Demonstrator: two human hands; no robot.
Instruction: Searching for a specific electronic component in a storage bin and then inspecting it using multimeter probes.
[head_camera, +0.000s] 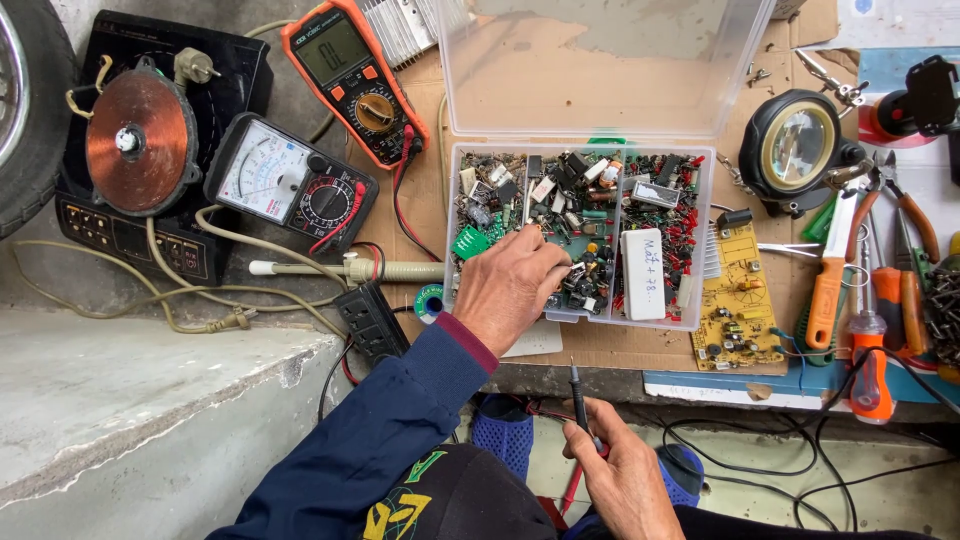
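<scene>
My left hand (510, 285) reaches into a clear plastic parts box (703, 245), fingertips down among the small electronic components in its middle compartment. Whether a part is pinched in them stays hidden. Lower down, near my lap, my right hand (625, 475) grips a thin black test probe (578, 395) that points upward. A yellow circuit board (738, 300) lies just right of the box. The box lid (600, 65) stands open at the back.
An orange digital multimeter (350, 75) and a black analog meter (290, 185) lie at upper left, beside a copper coil (135, 140) on a black cooktop. A soldering iron (340, 270), power strip (370, 320), magnifier lamp (795, 145), pliers and screwdrivers (870, 300) surround the box.
</scene>
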